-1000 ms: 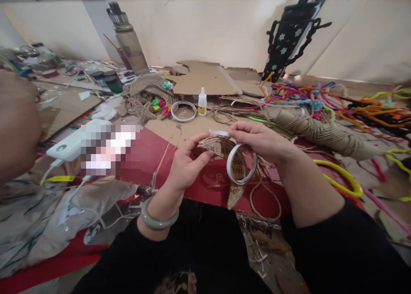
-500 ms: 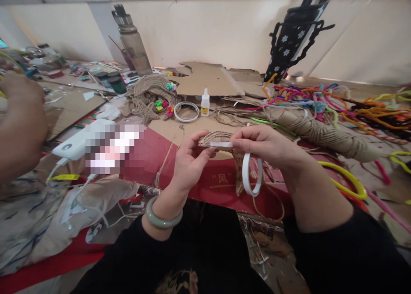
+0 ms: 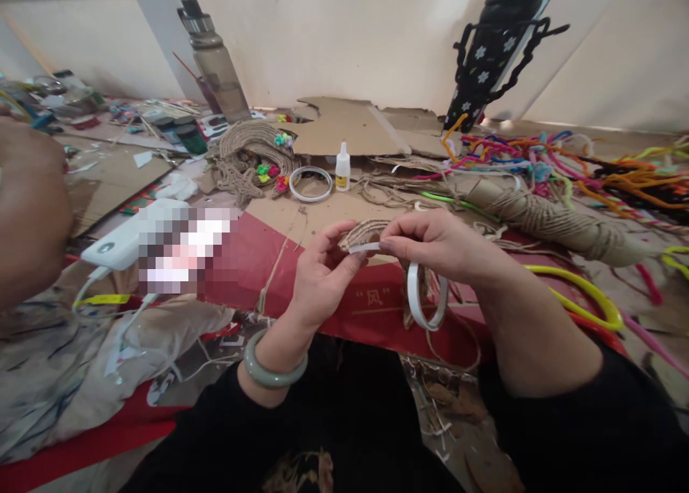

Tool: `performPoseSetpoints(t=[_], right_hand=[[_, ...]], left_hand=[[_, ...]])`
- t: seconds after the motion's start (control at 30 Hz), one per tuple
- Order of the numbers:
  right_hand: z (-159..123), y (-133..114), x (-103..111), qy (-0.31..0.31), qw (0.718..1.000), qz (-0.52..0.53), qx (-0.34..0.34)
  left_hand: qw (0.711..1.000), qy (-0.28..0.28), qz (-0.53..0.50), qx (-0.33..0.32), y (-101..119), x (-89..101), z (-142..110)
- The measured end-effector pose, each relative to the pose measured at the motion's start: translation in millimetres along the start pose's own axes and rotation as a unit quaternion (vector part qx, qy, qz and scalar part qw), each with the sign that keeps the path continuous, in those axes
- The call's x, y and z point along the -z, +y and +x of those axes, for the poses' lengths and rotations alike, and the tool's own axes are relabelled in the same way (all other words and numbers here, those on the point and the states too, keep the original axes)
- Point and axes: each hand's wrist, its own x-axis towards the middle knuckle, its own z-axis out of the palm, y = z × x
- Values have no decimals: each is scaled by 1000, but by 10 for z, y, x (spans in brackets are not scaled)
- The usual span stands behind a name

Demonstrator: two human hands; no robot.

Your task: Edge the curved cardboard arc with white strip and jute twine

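My left hand (image 3: 324, 269) is closed on one end of a curved, twine-covered cardboard piece (image 3: 371, 229). Between my right thumb and fingers is the free end of a white double-sided tape strip (image 3: 364, 248), lying along the piece's lower edge near my left thumb. The roll of tape (image 3: 413, 299) hangs below my right hand (image 3: 430, 238). Behind the curved piece, part of its far end is hidden by my right hand. A small glue bottle (image 3: 343, 170) stands beyond my hands, beside another tape ring (image 3: 292, 184).
A twine-wrapped arch (image 3: 245, 141) with small coloured flowers lies behind. A twine spool (image 3: 560, 224) and tangled pipe cleaners (image 3: 592, 174) are at right. At left are a white power bank (image 3: 115, 245) and another person's arm (image 3: 32, 213). Two tall bottles stand by the wall.
The tape strip now slants, its left end lower than its right, and the hanging roll has swung slightly right. My right hand has shifted a little left. The view has moved slightly.
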Motion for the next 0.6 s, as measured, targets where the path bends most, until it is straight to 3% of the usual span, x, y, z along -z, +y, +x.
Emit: performPoseSetpoints(t=[0.33, 0.6], right_hand=[[15, -33, -44, 24, 999, -43, 11], [6, -69, -102, 78, 990, -115, 9]], left_hand=[[1000, -6, 9, -6, -8, 6, -10], [1000, -5, 3, -5, 9, -3, -9]])
